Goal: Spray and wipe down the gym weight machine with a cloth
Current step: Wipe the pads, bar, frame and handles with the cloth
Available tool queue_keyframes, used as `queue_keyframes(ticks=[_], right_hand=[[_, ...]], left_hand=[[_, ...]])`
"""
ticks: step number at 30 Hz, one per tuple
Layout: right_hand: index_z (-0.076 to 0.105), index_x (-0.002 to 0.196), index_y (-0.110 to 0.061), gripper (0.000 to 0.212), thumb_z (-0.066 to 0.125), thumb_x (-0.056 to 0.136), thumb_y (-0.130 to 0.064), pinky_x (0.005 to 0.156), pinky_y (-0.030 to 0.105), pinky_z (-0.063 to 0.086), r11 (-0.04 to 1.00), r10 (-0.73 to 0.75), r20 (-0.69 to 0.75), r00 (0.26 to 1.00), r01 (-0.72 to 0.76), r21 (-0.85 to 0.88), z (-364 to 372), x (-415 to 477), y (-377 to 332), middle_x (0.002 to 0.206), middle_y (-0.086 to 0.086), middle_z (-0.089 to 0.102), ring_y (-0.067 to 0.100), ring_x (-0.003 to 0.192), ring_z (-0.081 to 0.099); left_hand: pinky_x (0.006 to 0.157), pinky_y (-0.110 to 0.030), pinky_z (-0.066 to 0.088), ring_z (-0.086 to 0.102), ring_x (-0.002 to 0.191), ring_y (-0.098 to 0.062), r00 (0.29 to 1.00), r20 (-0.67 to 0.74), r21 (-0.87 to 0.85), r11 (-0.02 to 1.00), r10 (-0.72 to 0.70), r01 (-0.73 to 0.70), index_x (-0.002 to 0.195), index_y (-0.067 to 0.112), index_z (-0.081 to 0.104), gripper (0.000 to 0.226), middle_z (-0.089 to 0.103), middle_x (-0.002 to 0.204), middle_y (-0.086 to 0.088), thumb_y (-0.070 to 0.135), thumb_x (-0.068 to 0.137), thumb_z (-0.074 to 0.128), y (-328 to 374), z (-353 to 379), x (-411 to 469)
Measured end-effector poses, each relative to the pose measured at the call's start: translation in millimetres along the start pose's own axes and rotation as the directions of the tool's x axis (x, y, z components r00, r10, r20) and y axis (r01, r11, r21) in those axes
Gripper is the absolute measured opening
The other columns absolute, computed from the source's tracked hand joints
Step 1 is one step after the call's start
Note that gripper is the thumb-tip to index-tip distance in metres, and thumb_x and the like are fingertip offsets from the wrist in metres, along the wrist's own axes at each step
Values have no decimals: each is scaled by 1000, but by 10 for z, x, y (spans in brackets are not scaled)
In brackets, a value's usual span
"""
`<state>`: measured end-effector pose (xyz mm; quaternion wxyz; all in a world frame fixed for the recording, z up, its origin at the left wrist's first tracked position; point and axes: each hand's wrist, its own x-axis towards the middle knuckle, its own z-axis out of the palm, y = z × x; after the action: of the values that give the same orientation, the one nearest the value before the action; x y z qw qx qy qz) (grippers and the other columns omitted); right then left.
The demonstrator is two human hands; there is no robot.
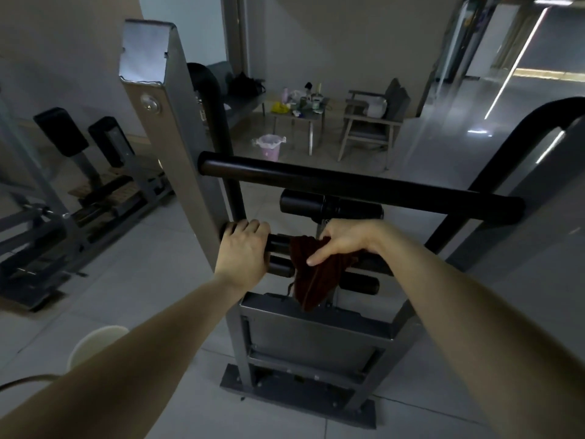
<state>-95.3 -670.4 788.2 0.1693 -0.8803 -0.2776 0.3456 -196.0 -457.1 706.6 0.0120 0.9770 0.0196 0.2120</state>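
At frame centre the left grip (pixel 245 248) curls round a black bar (pixel 278 243) of the grey weight machine (pixel 177 128); the right grip (pixel 342 242) clamps a dark red cloth (pixel 316 274) onto that bar. Pale floor tiles (pixel 152 274) run back to a cluttered counter (pixel 311 137), chair (pixel 370 125) and pink bin (pixel 269 147).

Cloth (pixel 316 274) dark maroon; machine frame (pixel 177 128) grey; padded bars (pixel 348 188) black; bin (pixel 269 148) seemingly pink.
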Motion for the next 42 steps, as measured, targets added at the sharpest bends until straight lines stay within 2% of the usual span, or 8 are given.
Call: queue_keyframes(ticks=[4, 9, 13, 18, 25, 30, 35, 42], right_hand=[[76, 102, -8, 60, 71, 82, -63, 91, 33, 56, 972, 10, -131, 991, 20, 232, 104, 8, 110, 97, 7, 78, 19, 92, 74], [67, 92, -19, 38, 47, 103, -49, 83, 44, 56, 995, -76, -645, 760, 14, -101, 652, -294, 179, 85, -2, 68, 19, 83, 67], [62, 135, -20, 38, 44, 106, -36, 114, 46, 34, 924, -132, -790, 599, -215, -317, 921, -511, 143, 138, 4, 57, 25, 130, 49], [72, 104, -18, 23, 51, 100, -28, 86, 38, 45, 925, -19, -938, 346, -349, -148, 1120, -722, 31, 107, 5, 53, 24, 100, 52], [66, 84, -18, 18, 51, 94, -13, 56, 23, 38, 923, 358, -885, 298, -256, 288, 1178, -1160, 321, 79, -3, 62, 14, 67, 58], [55, 88, -21, 49, 56, 87, -70, 65, 31, 39, 781, 536, -842, -57, -345, 521, 951, -1711, 813, 79, -6, 57, 24, 78, 59], [37, 128, -25, 81, 70, 73, -74, 94, 38, 50, 937, 348, -931, 105, -4, 350, 537, -1830, 1021, 125, -8, 54, 12, 113, 55], [28, 121, -31, 57, 65, 84, -54, 80, 42, 59, 925, 305, -952, 6, 237, 297, 474, -1533, 1119, 118, 1, 62, 21, 102, 64]], left_hand=[[104, -47, 44, 60, 106, -30, 997, 67, -1, 1000, 23, -23, 106, 14, 59, 29, 65, 105, -6, 19, 79, 70, -35, -41, 0], [111, -44, 35, 52, 124, -29, 955, 291, -109, 994, 49, -17, 126, 16, 56, 46, 59, 124, -5, 32, 84, 65, -73, -306, 104], [109, -43, 40, 49, 130, -27, 934, 170, -387, 892, 316, -231, 147, 18, 46, 71, 51, 141, -4, 49, 86, 67, 237, -550, 232], [101, -40, 46, 56, 115, -24, 800, 230, -435, 793, 555, -426, 136, 19, 51, 70, 57, 127, -4, 58, 81, 71, 973, -353, 255], [79, -33, 51, 63, 96, -22, 798, 290, -363, 832, 528, -419, 114, 10, 54, 48, 62, 103, -3, 43, 86, 74, 1257, -80, 510], [63, -32, 55, 66, 79, -20, 671, 560, -434, 862, 485, -260, 88, 11, 65, 18, 67, 87, -6, 20, 79, 76, 1365, -68, 849], [100, -38, 56, 70, 106, -20, 316, 861, -429, 903, 399, 27, 120, 17, 71, 78, 74, 116, -3, 47, 52, 96, 1493, -162, 1159], [86, -36, 60, 63, 104, -20, 540, 743, -407, 907, 395, -103, 136, 14, 58, 72, 65, 120, -4, 23, 72, 88, 1940, -227, 982]])
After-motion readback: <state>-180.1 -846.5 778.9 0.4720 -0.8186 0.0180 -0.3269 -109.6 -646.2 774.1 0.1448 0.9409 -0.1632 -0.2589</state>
